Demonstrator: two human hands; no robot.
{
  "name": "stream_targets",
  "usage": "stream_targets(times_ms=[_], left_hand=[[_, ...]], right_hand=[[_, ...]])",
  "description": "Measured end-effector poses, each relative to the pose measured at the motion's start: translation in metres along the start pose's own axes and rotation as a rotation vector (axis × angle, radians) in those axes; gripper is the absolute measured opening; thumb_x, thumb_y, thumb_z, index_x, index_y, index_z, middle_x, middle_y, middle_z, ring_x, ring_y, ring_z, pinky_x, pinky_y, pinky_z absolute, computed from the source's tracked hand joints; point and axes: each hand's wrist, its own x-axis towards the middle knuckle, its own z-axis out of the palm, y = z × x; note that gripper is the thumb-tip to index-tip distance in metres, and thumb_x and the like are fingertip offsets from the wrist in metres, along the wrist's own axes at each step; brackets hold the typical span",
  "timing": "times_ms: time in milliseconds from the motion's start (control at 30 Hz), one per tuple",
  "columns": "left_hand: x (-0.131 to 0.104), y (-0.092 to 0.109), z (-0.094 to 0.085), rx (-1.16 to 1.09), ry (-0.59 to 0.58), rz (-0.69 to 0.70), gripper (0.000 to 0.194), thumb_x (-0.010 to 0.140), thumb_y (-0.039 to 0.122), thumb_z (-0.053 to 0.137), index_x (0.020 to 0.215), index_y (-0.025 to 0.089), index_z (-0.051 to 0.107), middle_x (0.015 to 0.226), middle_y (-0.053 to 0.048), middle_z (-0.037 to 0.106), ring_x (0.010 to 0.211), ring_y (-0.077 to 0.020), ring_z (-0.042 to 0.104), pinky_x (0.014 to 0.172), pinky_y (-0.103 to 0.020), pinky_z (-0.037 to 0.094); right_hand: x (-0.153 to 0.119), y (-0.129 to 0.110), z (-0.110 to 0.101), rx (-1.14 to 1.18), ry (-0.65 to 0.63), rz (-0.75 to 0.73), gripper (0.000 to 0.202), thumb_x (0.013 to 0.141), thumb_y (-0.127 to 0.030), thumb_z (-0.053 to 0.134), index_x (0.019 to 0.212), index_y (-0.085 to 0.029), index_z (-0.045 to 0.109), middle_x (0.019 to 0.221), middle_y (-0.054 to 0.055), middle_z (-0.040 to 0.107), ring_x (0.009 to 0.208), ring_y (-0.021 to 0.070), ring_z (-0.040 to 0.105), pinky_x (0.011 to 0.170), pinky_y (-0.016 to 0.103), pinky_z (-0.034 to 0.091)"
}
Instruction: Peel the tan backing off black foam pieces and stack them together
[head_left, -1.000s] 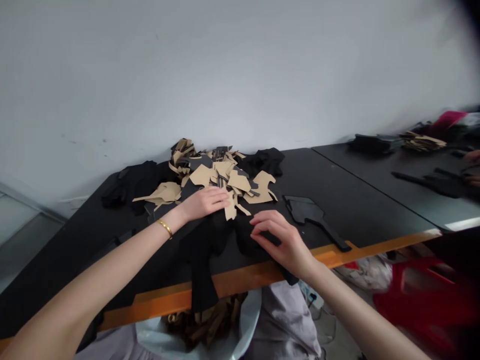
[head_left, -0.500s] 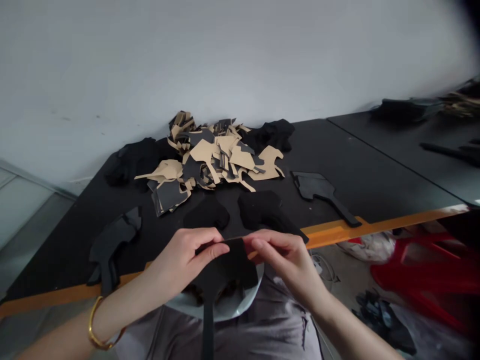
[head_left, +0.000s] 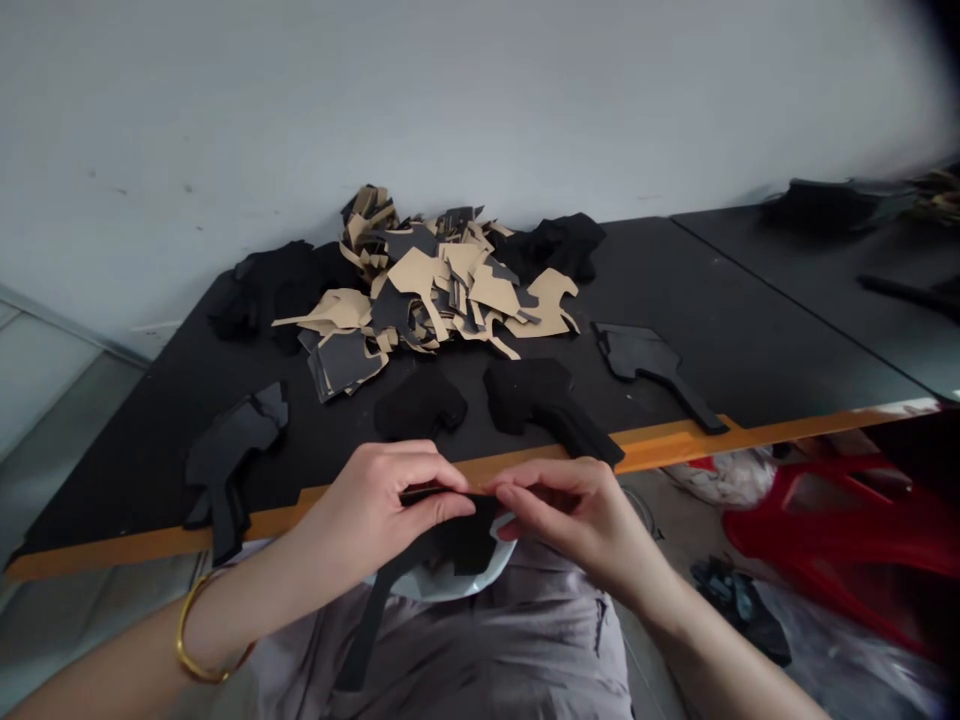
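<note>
Over my lap, my left hand (head_left: 405, 500) pinches the upper edge of a flat black cut-out piece (head_left: 427, 548) between thumb and fingers. The piece has a wide body and a long narrow tail that hangs toward me. Close beside it, my right hand (head_left: 562, 512) has thumb and forefinger pinched together at the same edge, near its corner. Whether a thin layer sits between those right fingertips cannot be made out. Below the piece is a pale bowl (head_left: 484, 583), mostly covered by it.
On the black table (head_left: 652, 270) lies a heap of tan-backed cut-outs (head_left: 420, 275). Black stacks (head_left: 532, 395) of similar shape stand near the orange-taped edge (head_left: 660, 445), with more at the left (head_left: 232, 450) and right (head_left: 645, 355). A red plastic stool (head_left: 802, 520) is on the floor at right.
The black piece has tilted, its tail swinging to the left. Both hands have come closer together at its upper edge. The view has shifted slightly.
</note>
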Motion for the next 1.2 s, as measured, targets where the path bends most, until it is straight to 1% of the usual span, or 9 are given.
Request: stream_targets(times_ms=[167,333,433,533,633,733,867,1033,1200], left_hand=[[0.0,0.001,-0.003,0.057,-0.004,0.059,0.005,0.081,0.023,0.07,0.079,0.02,0.074,0.074,0.004,0.066,0.065,-0.0029,0.06,0.06,-0.011,0.041],[0.0,0.0,-0.003,0.081,0.003,0.135,0.003,0.079,0.02,0.071,0.077,0.019,0.073,0.071,0.004,0.065,0.062,-0.0028,0.059,0.057,-0.011,0.041],[-0.001,-0.003,-0.004,0.088,0.024,0.328,0.003,0.077,0.019,0.073,0.079,0.018,0.071,0.074,0.003,0.067,0.068,-0.0047,0.061,0.066,-0.013,0.045],[-0.001,-0.003,-0.005,0.12,0.029,0.568,0.021,0.076,0.02,0.074,0.096,0.018,0.066,0.077,0.004,0.069,0.071,-0.0064,0.06,0.075,-0.018,0.045],[-0.005,0.0,-0.003,0.253,0.037,0.681,0.023,0.079,0.021,0.072,0.101,0.02,0.065,0.08,0.002,0.068,0.075,-0.009,0.058,0.078,-0.022,0.045],[-0.014,0.005,-0.002,0.31,0.11,0.617,0.008,0.081,0.017,0.069,0.083,0.025,0.07,0.085,0.001,0.066,0.084,-0.0116,0.056,0.082,-0.023,0.044],[-0.025,0.008,0.0,0.312,0.132,0.548,0.02,0.08,0.012,0.063,0.076,0.031,0.069,0.081,0.005,0.066,0.084,-0.0109,0.057,0.096,-0.028,0.038],[-0.024,0.007,-0.001,0.427,0.205,0.523,0.02,0.079,0.018,0.066,0.068,0.034,0.07,0.081,0.005,0.067,0.083,-0.0119,0.058,0.098,-0.031,0.034],[-0.025,0.004,-0.009,0.37,0.105,0.622,0.024,0.083,0.02,0.062,0.073,0.04,0.071,0.081,0.006,0.064,0.09,-0.0126,0.052,0.103,-0.028,0.028]], right_hand=[[0.004,0.003,-0.003,0.07,-0.065,0.14,0.03,0.08,-0.042,0.069,0.084,-0.012,0.073,0.077,0.004,0.07,0.062,0.0097,0.067,0.059,0.016,0.056],[0.004,0.003,-0.003,-0.004,-0.132,0.147,0.031,0.085,-0.043,0.065,0.084,-0.012,0.067,0.076,0.004,0.067,0.068,0.0103,0.066,0.064,0.018,0.054],[0.004,0.002,-0.003,-0.062,-0.197,0.12,0.029,0.089,-0.042,0.059,0.085,-0.013,0.062,0.076,0.002,0.063,0.071,0.0092,0.061,0.064,0.017,0.049],[0.004,0.001,-0.001,-0.076,-0.28,0.104,0.032,0.092,-0.043,0.055,0.085,-0.013,0.058,0.074,0.001,0.058,0.068,0.0077,0.053,0.062,0.017,0.043],[0.002,0.0,0.0,-0.119,-0.322,0.072,0.032,0.096,-0.044,0.048,0.088,-0.014,0.056,0.076,0.0,0.053,0.069,0.007,0.046,0.063,0.017,0.038],[0.001,0.0,0.002,-0.128,-0.294,0.059,0.031,0.098,-0.043,0.043,0.09,-0.015,0.053,0.076,-0.001,0.05,0.069,0.0071,0.044,0.062,0.017,0.037],[0.001,0.006,0.004,0.077,-0.164,0.097,0.035,0.095,-0.051,0.047,0.085,-0.017,0.047,0.07,-0.002,0.049,0.063,0.0081,0.048,0.059,0.018,0.041],[-0.005,0.011,0.007,0.201,-0.165,-0.022,0.049,0.089,-0.051,0.059,0.125,-0.023,0.044,0.097,0.003,0.057,0.081,0.0101,0.053,0.071,0.021,0.044],[-0.007,0.012,0.011,0.25,-0.078,0.034,0.045,0.082,-0.035,0.072,0.117,-0.024,0.045,0.074,-0.005,0.051,0.063,0.0065,0.048,0.056,0.016,0.038]])
